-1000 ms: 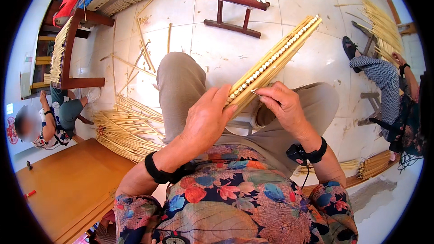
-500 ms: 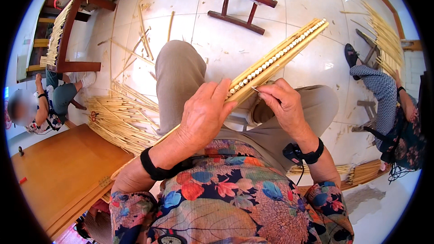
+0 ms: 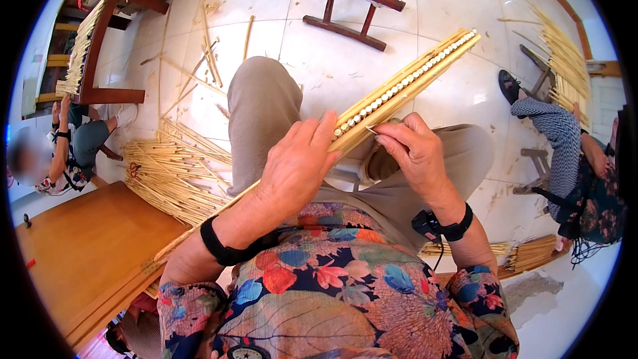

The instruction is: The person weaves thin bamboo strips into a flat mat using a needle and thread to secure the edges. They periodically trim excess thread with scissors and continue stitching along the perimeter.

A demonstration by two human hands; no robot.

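A long woven strip of pale yellow straw-like stalks slants from my lap toward the upper right. Along its middle runs a row of white, bead-like bumps. My left hand is closed round the strip's near part, thumb and fingers pressing on it. Just below the row's near end, my right hand pinches a thin, pale, pointed piece at the strip's lower edge. Whether that piece is a strand or a needle I cannot tell. The strip's near end passes beneath my left hand and forearm.
Loose stalks lie on the floor to the left, beside a brown wooden table. A dark red wooden stand is at the top. Co-workers sit at the left and right, the right one near more stalks.
The whole view has shifted slightly. My hands keep almost the same hold on the strip and the pale piece. The left co-worker's hand has risen toward the stalks on the frame.
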